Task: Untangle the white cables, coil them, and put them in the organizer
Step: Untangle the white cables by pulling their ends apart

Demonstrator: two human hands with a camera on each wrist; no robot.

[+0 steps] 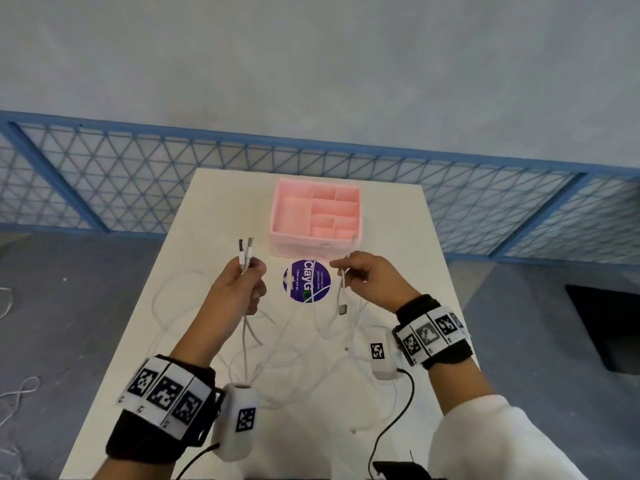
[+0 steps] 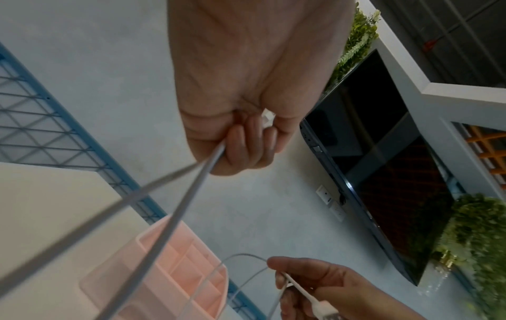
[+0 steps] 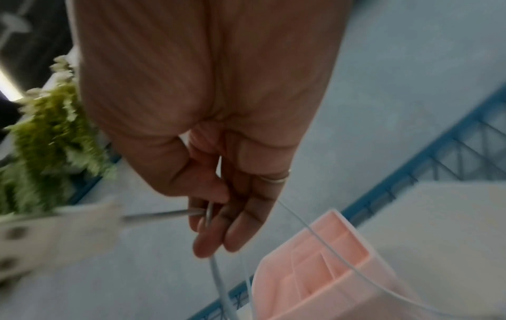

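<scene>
My left hand [image 1: 244,284] is raised over the white table [image 1: 180,258] and grips two white cable ends, whose plugs [image 1: 246,244] stick up above the fist. Both cables [image 2: 175,201] run out of the fist [image 2: 246,147] toward the camera. My right hand [image 1: 360,275] pinches another white cable; its plug [image 1: 343,308] dangles below the fingers [image 3: 219,229], and a thin loop [image 3: 323,238] arcs toward the organizer. The pink organizer [image 1: 316,216] with several empty compartments stands just beyond both hands. Tangled white cables [image 1: 277,358] lie on the table beneath my wrists.
A round purple sticker [image 1: 306,281] sits on the table between my hands. A blue mesh fence [image 1: 138,174] runs behind the table. More white cables [image 1: 17,393] lie on the grey floor at left. A dark screen [image 2: 383,155] and green plants [image 2: 482,249] show in the left wrist view.
</scene>
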